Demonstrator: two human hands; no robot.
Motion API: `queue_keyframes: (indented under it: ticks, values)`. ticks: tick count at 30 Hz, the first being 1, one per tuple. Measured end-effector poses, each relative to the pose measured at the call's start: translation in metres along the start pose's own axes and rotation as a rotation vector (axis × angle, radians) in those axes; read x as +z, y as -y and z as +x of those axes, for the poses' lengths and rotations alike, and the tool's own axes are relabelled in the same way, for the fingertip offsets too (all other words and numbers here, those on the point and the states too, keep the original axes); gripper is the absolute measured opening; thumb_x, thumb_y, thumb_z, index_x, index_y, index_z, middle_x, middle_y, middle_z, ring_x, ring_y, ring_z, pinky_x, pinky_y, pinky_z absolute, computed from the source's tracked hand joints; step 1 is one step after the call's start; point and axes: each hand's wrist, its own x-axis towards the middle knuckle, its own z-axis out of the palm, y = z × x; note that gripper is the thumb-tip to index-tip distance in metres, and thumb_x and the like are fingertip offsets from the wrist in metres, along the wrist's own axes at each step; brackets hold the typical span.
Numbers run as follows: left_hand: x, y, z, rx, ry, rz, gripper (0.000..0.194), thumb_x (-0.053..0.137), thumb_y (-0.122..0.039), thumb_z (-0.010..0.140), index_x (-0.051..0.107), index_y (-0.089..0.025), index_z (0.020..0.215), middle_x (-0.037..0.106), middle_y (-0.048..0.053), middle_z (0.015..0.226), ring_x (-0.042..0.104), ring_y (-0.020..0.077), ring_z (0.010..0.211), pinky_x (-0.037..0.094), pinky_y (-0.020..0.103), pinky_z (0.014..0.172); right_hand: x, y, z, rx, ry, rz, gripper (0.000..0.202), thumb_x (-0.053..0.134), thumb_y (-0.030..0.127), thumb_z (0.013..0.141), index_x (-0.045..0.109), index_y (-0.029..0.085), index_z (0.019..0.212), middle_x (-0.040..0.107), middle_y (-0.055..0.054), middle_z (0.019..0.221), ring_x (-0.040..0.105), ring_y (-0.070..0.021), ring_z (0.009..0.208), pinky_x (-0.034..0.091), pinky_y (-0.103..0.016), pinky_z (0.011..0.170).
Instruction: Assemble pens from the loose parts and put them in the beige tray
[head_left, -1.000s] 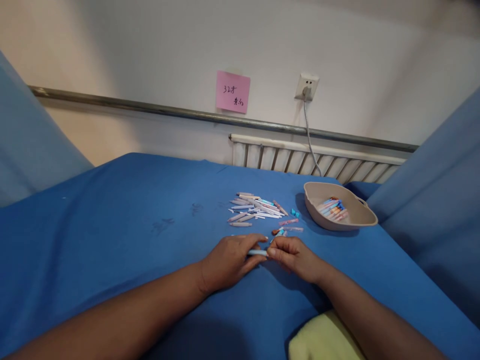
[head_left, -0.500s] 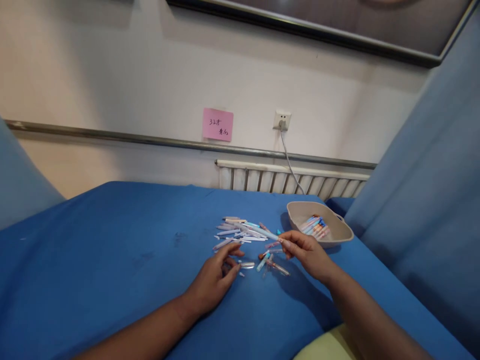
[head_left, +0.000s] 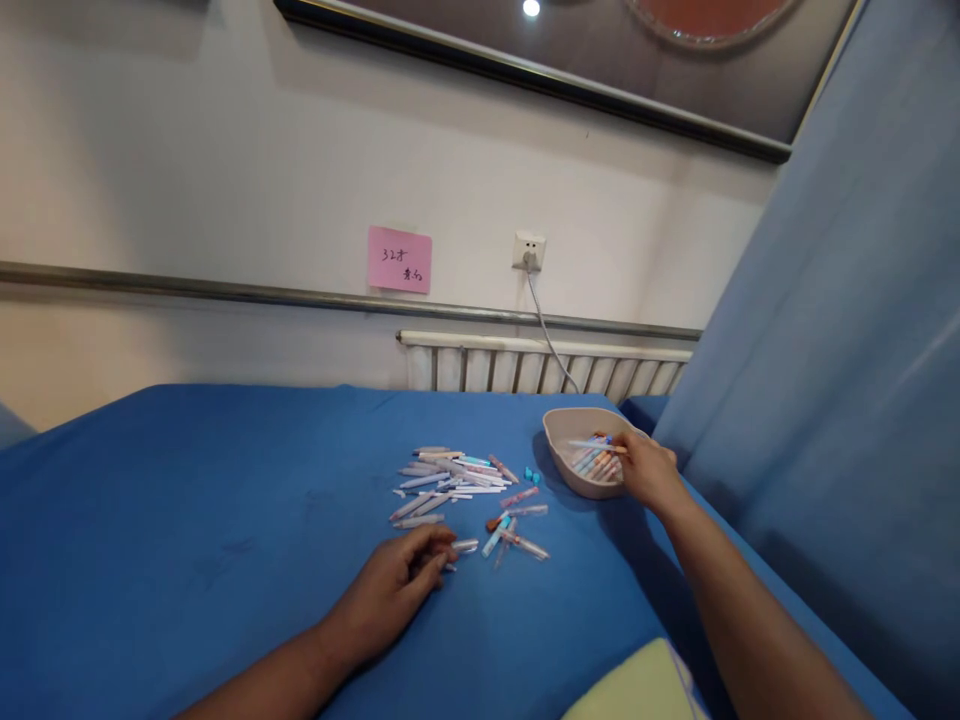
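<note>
My right hand (head_left: 646, 468) pinches a slim pale pen (head_left: 592, 446) at one end and holds it over the beige basket (head_left: 559, 445). Inside the basket lie several pens (head_left: 596, 463) in pink, blue and orange tones. My left hand (head_left: 401, 580) rests low on the blue cloth, fingers loosely curled with a gap between thumb and forefinger. By its fingertips lies a clear tube-like piece (head_left: 466, 546). Beyond this hand spreads a pile of pale pen parts (head_left: 450, 478). To its right are loose coloured pen parts (head_left: 525, 545).
A blue cloth (head_left: 187, 520) covers the table. Small teal pieces (head_left: 532, 475) lie left of the basket. At the back are a white radiator (head_left: 480, 342) and a wall socket with a plugged cable (head_left: 529, 252). A blue curtain (head_left: 810, 330) hangs at the right.
My right hand has carried the pale pen from beside the pile to over the basket. My left hand stays low near the clear piece. The view has turned a little to the right.
</note>
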Motion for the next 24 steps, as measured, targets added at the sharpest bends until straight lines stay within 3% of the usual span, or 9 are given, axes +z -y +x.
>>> queue_keyframes:
  ticks: [5, 11, 17, 24]
  values:
    - [-0.001, 0.001, 0.003, -0.014, 0.001, 0.013, 0.025, 0.048, -0.032, 0.085, 0.058, -0.019, 0.103, 0.066, 0.004, 0.087, 0.062, 0.0169, 0.071, 0.051, 0.028, 0.067, 0.009, -0.003, 0.005, 0.06, 0.049, -0.075, 0.028, 0.05, 0.01, 0.074, 0.069, 0.023, 0.09, 0.067, -0.009, 0.098, 0.056, -0.0278, 0.101, 0.036, -0.04, 0.084]
    - [-0.001, 0.003, 0.006, -0.025, -0.026, 0.041, 0.025, 0.05, -0.034, 0.084, 0.059, -0.018, 0.101, 0.067, 0.004, 0.085, 0.062, 0.016, 0.068, 0.052, 0.029, 0.067, 0.017, -0.016, 0.007, 0.101, 0.044, -0.066, 0.03, 0.052, 0.016, 0.075, 0.07, 0.026, 0.097, 0.063, -0.009, 0.106, 0.059, -0.025, 0.095, 0.042, -0.034, 0.078]
    - [-0.01, 0.008, 0.01, -0.069, -0.135, 0.001, 0.03, 0.05, -0.039, 0.083, 0.059, -0.017, 0.103, 0.069, 0.005, 0.089, 0.064, 0.0176, 0.073, 0.053, 0.032, 0.071, 0.028, -0.032, 0.013, 0.119, -0.091, -0.002, 0.038, 0.043, 0.013, 0.079, 0.061, 0.008, 0.112, 0.059, -0.018, 0.11, 0.059, -0.0237, 0.097, 0.043, -0.032, 0.086]
    - [-0.022, 0.015, 0.016, -0.076, -0.208, 0.018, 0.032, 0.05, -0.038, 0.084, 0.056, -0.015, 0.106, 0.069, 0.008, 0.098, 0.065, 0.0209, 0.086, 0.053, 0.035, 0.075, 0.03, -0.03, 0.009, 0.056, -0.262, 0.042, 0.036, 0.044, 0.014, 0.08, 0.056, 0.009, 0.114, 0.045, -0.015, 0.133, 0.041, -0.0238, 0.123, 0.032, -0.031, 0.103]
